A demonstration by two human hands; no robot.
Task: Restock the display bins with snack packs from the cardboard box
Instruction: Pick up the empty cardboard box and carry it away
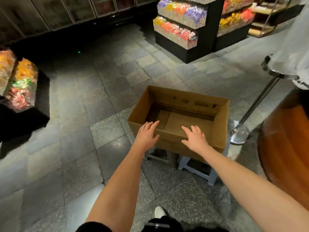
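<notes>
An open brown cardboard box [220, 124] stands on a small grey stool [197, 169] in the middle of the floor. I see only bare cardboard inside it, no snack packs. My left hand [147, 136] and my right hand [195, 138] reach out over the box's near rim, fingers straight and spread, holding nothing. Display bins [175, 29] full of colourful snack packs stand on a black stand at the upper right. More filled bins [20, 84] sit at the left edge.
A chrome post [257, 101] with a round base stands right of the box. An orange-brown rounded counter [284, 139] fills the right edge. Grey stone tiles [83, 114] cover the floor. My white shoe [159, 212] shows at the bottom.
</notes>
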